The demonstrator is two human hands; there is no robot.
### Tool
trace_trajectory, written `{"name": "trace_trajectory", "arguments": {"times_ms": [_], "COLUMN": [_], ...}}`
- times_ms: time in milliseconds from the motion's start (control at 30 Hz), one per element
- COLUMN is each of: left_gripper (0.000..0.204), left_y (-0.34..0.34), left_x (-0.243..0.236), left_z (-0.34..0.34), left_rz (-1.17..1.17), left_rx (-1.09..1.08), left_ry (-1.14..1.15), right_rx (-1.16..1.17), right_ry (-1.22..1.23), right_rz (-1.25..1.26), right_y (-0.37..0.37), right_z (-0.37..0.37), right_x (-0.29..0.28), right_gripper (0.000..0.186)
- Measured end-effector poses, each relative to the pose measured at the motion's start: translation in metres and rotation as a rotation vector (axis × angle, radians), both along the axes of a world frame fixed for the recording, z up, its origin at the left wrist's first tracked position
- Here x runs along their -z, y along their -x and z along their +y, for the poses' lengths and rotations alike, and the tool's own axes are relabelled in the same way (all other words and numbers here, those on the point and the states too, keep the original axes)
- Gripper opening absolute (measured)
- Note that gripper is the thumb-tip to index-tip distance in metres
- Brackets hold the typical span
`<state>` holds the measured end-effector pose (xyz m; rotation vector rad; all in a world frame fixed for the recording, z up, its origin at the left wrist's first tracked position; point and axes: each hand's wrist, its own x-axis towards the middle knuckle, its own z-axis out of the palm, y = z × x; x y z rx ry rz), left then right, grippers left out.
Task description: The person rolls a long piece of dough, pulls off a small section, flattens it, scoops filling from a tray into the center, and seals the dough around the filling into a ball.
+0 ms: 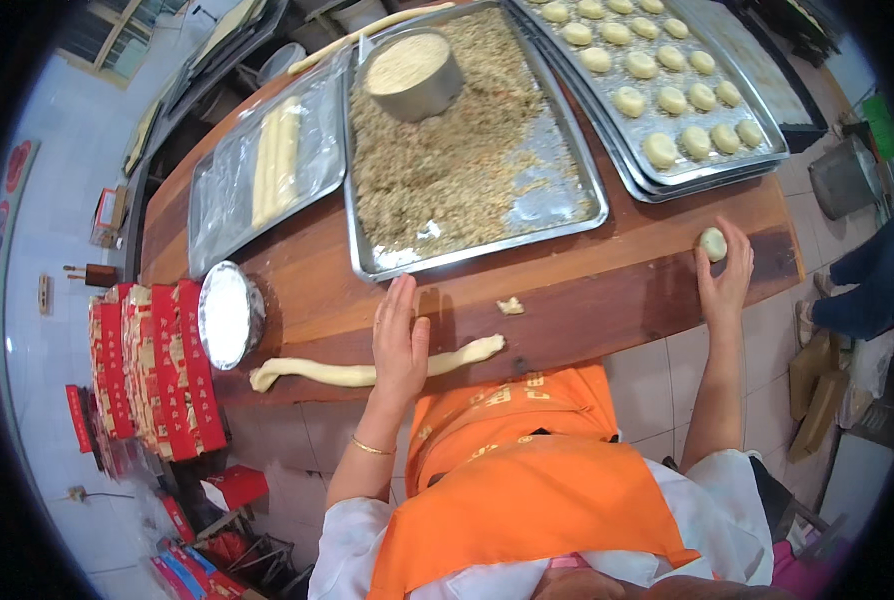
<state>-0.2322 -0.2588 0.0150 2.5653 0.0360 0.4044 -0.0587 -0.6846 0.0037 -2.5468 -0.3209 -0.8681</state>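
Note:
Between the thumb and fingers of my right hand is a small pale dough ball, near the right end of the wooden table. My left hand is over the front of the table with its fingers stretched out and nothing in it. Beneath and beside it lies a long dough rope along the front edge. A small torn piece of dough rests to the right of that hand. Behind, a large metal tray holds crumbly brown filling.
A round metal tin of pale crumbs stands in the filling. Plastic-covered dough strips lie on a left tray. At right, stacked trays carry rows of dough rounds. A metal bowl and red boxes are at left. A person's legs show right.

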Motion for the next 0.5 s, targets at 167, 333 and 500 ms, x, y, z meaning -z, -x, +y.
{"name": "trace_trajectory", "arguments": {"times_ms": [167, 333, 500], "left_gripper": [0.044, 0.037, 0.03], "left_y": [0.042, 0.048, 0.046], "left_x": [0.024, 0.031, 0.041], "left_z": [0.004, 0.003, 0.008], "left_rz": [0.112, 0.02, 0.016], "left_rx": [0.197, 0.178, 0.223], "left_ry": [-0.081, -0.055, 0.037], "right_rx": [-0.48, -0.856, -0.924], "right_ry": [-0.312, -0.044, 0.141], "right_rz": [0.39, 0.461, 0.57], "right_y": [0.068, 0.111, 0.117], "right_z": [0.127, 0.224, 0.242], "right_x": [-0.005, 0.003, 0.003], "right_gripper": [0.008, 0.025, 0.035]}}
